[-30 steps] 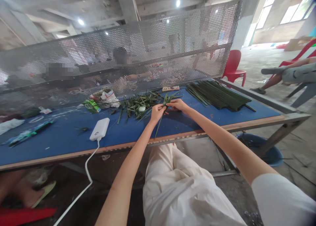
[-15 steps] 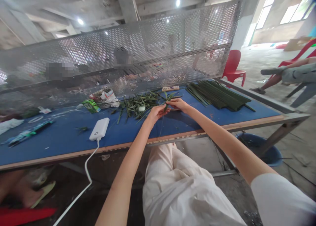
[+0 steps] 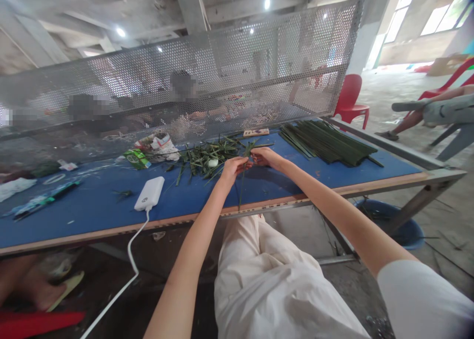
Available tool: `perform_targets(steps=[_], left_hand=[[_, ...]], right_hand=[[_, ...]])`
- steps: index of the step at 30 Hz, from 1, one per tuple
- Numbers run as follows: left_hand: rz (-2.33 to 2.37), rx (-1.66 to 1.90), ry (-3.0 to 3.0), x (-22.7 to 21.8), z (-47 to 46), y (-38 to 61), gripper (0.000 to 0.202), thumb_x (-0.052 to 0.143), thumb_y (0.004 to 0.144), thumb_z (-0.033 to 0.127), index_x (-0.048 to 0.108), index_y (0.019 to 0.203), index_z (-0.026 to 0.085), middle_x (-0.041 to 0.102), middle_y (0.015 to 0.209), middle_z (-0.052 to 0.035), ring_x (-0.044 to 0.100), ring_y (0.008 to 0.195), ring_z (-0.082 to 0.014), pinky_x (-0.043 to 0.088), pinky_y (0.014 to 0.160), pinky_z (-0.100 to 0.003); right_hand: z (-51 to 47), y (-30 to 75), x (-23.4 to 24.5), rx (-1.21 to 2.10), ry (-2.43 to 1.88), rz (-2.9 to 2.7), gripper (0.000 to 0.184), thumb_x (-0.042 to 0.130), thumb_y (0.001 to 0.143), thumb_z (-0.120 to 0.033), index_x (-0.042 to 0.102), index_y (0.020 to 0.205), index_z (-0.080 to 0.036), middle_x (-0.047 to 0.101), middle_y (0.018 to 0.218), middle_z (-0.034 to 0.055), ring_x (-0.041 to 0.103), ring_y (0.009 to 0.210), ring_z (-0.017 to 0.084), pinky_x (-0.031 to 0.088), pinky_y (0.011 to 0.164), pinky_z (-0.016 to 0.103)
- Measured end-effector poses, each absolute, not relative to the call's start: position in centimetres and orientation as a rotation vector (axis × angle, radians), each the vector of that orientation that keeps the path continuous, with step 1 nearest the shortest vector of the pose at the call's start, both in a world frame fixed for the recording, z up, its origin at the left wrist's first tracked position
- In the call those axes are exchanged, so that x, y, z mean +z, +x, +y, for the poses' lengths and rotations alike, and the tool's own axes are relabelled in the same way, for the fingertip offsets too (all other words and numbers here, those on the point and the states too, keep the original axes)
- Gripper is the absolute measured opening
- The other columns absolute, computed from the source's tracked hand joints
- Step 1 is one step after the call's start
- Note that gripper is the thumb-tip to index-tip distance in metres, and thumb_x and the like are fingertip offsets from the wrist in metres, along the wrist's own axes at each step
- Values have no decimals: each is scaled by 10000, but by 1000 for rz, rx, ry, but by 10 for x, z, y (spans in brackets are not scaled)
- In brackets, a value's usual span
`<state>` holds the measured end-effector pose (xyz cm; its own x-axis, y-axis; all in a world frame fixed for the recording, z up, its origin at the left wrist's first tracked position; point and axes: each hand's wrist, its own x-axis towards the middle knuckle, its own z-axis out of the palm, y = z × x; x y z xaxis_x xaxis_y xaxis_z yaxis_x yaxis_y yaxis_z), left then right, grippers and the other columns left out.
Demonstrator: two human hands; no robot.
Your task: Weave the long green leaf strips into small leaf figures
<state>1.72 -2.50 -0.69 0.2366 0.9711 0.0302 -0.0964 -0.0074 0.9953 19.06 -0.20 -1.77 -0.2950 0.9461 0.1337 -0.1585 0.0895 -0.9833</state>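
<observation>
My left hand (image 3: pixel 232 168) and my right hand (image 3: pixel 265 156) meet over the blue table (image 3: pixel 92 206), both pinched on a long green leaf strip (image 3: pixel 243 181) that hangs down toward the table's front edge. Just behind my hands lies a loose heap of cut green leaves (image 3: pixel 207 156). A neat bundle of long dark green strips (image 3: pixel 326 141) lies to the right of my right hand.
A white power bank (image 3: pixel 149 193) with its cable lies left of my hands, near packets (image 3: pixel 138 158) and a crumpled bag (image 3: pixel 157 145). A perforated metal screen (image 3: pixel 207 77) stands behind the table, people beyond it. Red chairs (image 3: pixel 350 102) and a blue tub (image 3: pixel 392 220) are at right.
My hands stay together on the leaf strip and have shifted slightly; the strip now hangs more nearly straight down from my fingers.
</observation>
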Motion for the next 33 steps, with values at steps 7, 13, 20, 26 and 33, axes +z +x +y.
perform_targets(steps=[7,13,20,26,33], left_hand=[[934,1024,1324,-8,-29,22,189,783,624,284,679,696,143,727,698,-60,671,652,-176,500,755,-331],[903,1069,1373,-11,-27,24,257,788,632,367,720,717,135,727,676,-63,664,641,-179,504,711,-319],[891,1053,1406,-7,-29,23,229,794,621,353,718,653,139,722,654,-62,651,605,-173,497,680,-308],[884,982,1434,-5,-34,25,224,796,628,336,714,666,131,714,645,-70,657,610,-181,503,711,-328],[889,972,1444,-4,-35,25,215,788,635,334,714,651,133,717,644,-66,649,593,-170,500,696,-314]], right_hand=[[-7,195,-19,1224,-843,-1578,438,712,690,-572,576,657,-157,451,565,-44,346,497,62,251,468,222],[-3,194,-20,1140,-906,-1666,475,681,700,-617,573,636,-159,451,547,-36,352,503,75,272,489,237],[-9,203,-11,274,-1224,-1537,345,431,944,-413,662,949,-156,645,873,99,566,779,196,439,722,328],[-8,214,-10,-295,-1218,-1929,335,440,911,-168,684,1138,-201,618,1187,139,505,1129,287,398,930,420],[-4,219,-10,-396,-1205,-2058,345,466,868,-90,702,1110,-160,615,1248,145,472,1205,278,371,996,416]])
